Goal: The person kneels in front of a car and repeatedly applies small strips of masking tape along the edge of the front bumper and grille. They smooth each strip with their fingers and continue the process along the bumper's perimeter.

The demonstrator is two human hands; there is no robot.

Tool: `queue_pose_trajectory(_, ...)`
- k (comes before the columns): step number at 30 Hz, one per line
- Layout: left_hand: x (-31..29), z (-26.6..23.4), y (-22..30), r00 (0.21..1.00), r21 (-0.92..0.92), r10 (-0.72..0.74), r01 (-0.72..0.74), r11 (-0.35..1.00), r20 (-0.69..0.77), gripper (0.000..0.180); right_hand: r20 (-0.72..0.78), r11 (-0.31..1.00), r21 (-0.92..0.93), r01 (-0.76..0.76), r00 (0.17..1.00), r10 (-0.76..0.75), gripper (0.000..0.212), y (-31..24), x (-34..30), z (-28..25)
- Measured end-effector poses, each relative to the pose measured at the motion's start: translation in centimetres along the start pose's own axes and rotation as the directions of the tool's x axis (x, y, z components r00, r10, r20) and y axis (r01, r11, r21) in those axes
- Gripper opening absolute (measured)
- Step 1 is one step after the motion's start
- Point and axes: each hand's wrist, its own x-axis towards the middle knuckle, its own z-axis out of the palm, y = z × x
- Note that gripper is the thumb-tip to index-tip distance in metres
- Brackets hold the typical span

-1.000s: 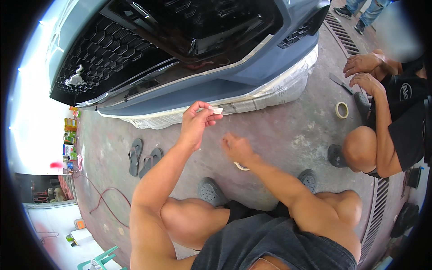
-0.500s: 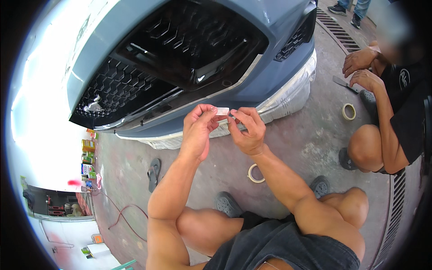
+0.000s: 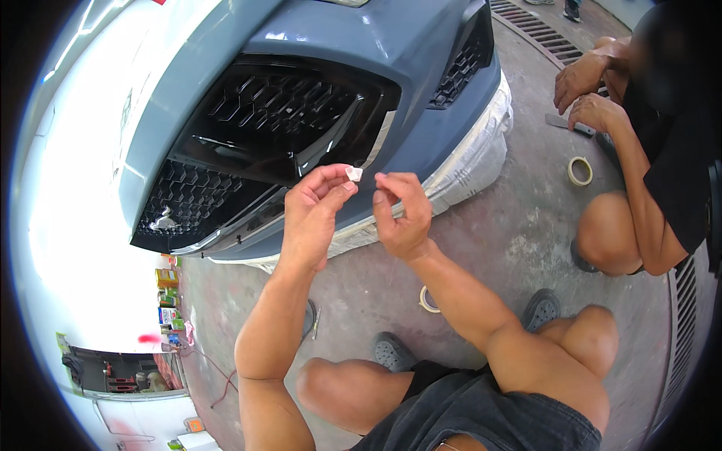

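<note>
Tape scrap [image 3: 353, 174], small, white, crumpled-looking, sits pinched at the tips of the left hand [image 3: 314, 218], between thumb and forefinger, raised in front of the black honeycomb grille [image 3: 278, 128] of a grey-blue car bumper [image 3: 421, 68]. Scrap lies at the upper right edge of the left hand, on the side facing the right hand [image 3: 402, 214]; a narrow gap separates scrap from the right fingertips, no contact seen. Left hand: grasping the scrap, other fingers loosely curled behind. Right hand: holds nothing visible, thumb and forefinger drawn close together, remaining fingers curled, palm turned toward the left hand. Both forearms rise from the lower edge, the person squatting, knees bare, dark shorts [image 3: 496, 410], grey shoes [image 3: 392, 351] on the concrete floor [image 3: 511, 225]. Lower edge of the bumper carries clear plastic masking film [image 3: 474, 154] along its curve, just beyond the right hand. Roll of tape [image 3: 429, 300] lies flat on the floor below the right forearm, partly hidden by it. Second roll of tape [image 3: 580, 171] lies on the floor farther right, near a second person [image 3: 662, 150] in a black shirt who squats there, both hands held together near a flat grey tool [image 3: 569, 124] on the floor. Metal floor grating [image 3: 541, 30] runs along the upper right
</note>
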Motion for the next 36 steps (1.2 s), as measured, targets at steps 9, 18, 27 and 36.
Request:
queue_pose_trajectory(9, 1.2, -0.2, 1.4, 0.999, -0.135, 0.002, 0.002, 0.991, 0.033, 0.007, -0.041, 0.947, 0.242, -0.21, 0.973, 0.227, 0.021, 0.1, 3.2, -0.8)
queue_pose_trajectory(18, 1.0, 0.4, 2.4, 0.99, 0.156, 0.136, -0.141, 0.978, 0.039, 0.019, 0.415, 0.698, 0.34, -0.631, 0.766, 0.49, 0.013, -2.3, 6.2, -2.2)
queue_pose_trajectory(27, 1.8, 0.6, 2.4, 0.949, 0.194, 0.272, -0.24, 0.951, -0.158, 0.024, 0.529, 0.415, 0.462, -0.784, 0.619, 0.58, 0.014, -1.0, 5.2, -2.2)
queue_pose_trajectory(36, 0.6, 2.3, -1.9, 0.98, 0.044, 0.18, -0.177, 0.983, -0.081, 0.024, 0.415, 0.231, 0.577, -0.783, 0.525, 0.743, 0.014, -0.9, 4.5, -1.4)
